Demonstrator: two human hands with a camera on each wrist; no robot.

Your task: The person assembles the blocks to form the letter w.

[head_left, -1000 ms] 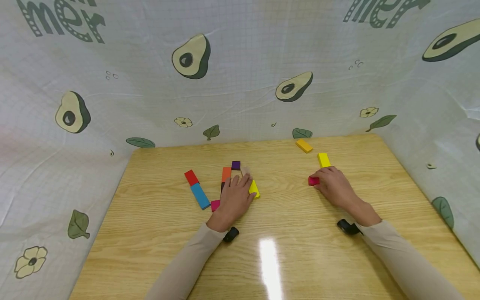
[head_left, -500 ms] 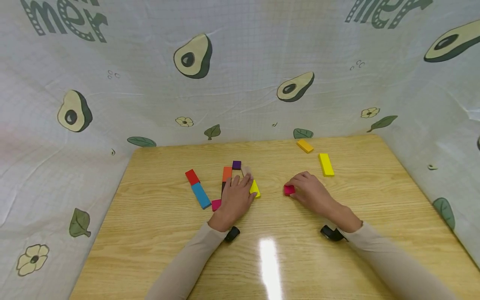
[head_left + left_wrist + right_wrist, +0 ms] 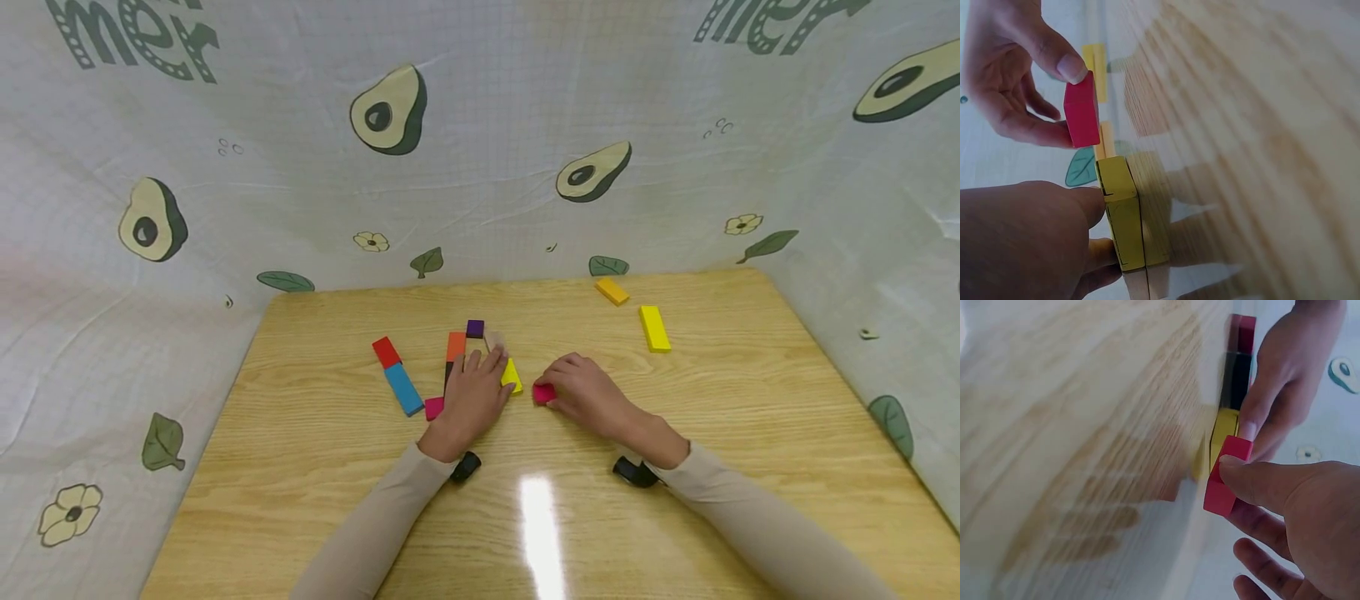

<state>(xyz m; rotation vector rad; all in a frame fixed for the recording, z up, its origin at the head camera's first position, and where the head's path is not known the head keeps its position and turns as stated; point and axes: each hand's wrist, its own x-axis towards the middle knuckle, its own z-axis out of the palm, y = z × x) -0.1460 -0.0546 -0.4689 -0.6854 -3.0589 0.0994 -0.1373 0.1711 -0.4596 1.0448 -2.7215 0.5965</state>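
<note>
My right hand point(image 3: 588, 396) pinches a pinkish-red block point(image 3: 543, 393) between thumb and fingers, just right of the block group. In the left wrist view this block point(image 3: 1082, 112) is held close beyond a yellow block point(image 3: 1125, 231). My left hand point(image 3: 474, 396) lies over the group with fingers spread, its thumb at the yellow block and fingertips on a pale wooden block point(image 3: 493, 339). An orange block point(image 3: 456, 345), a dark block point(image 3: 449, 370), a purple block point(image 3: 476, 328) and a magenta block point(image 3: 434, 407) sit around it. The palm hides part of the group.
Left of the group, a red block point(image 3: 386, 352) and a blue block point(image 3: 404, 389) lie end to end. A long yellow block point(image 3: 655, 329) and an amber block point(image 3: 612, 291) lie at the back right. A printed cloth point(image 3: 480, 192) hangs behind the wooden table point(image 3: 337, 483).
My right hand has carried the pinkish-red block leftward from beside the long yellow block to near the group. The left hand has stayed in place.
</note>
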